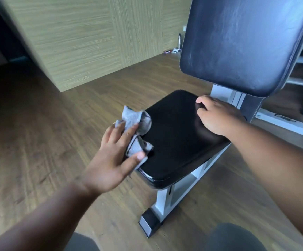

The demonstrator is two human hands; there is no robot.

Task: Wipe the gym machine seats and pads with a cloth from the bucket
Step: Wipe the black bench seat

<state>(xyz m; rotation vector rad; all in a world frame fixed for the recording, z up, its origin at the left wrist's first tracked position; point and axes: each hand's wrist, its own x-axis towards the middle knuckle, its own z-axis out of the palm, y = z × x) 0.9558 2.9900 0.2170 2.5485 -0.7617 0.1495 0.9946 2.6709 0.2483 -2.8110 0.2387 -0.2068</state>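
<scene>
Wiping the seat's (176,134) left edge.
My left hand (110,160) grips the limp, bunched cloth (138,122); right hand (217,116) rests flat, released.

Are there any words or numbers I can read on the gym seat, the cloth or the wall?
None can be read.
Black seat: no text.
Back pad: only pale smears.
Grey cloth: no label showing.
Frame rail: a small slot or sticker, too blurred to read.
Bottle by the wall: too small to read.

No readable writing here.
From where I stand, the seat (179,134), back pad (244,42) and frame (167,196) show no legible label.
</scene>
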